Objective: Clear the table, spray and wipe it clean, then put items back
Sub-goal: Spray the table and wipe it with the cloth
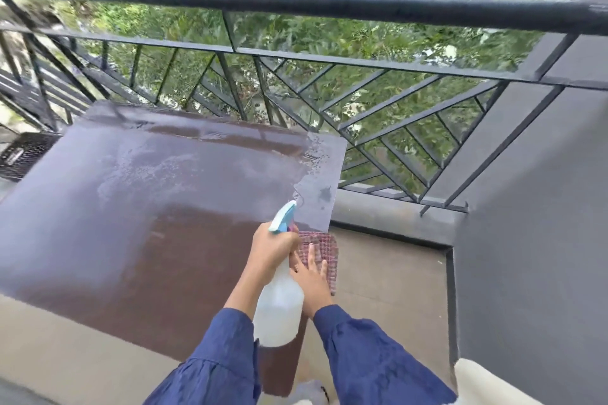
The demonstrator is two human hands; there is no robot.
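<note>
Blue gathered fabric sleeves (210,365). My left hand (273,250) grips the translucent plastic spray bottle (279,306). My right hand (312,283) is unclenched, fingers flat on the pink checked woven cloth (325,243) at the edge of the wet, glossy brown tabletop (164,240).

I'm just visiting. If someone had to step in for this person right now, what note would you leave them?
Left hand: grips the spray bottle by its neck, nozzle pointing over the table.
Right hand: straight fingers lie on the checked cloth at the table's right edge.
Done: clearing looks finished; the far part of the top is wet with spray.
Left: spray the dry near part if needed, wipe it all, then put the items back; they are not in view.
</note>
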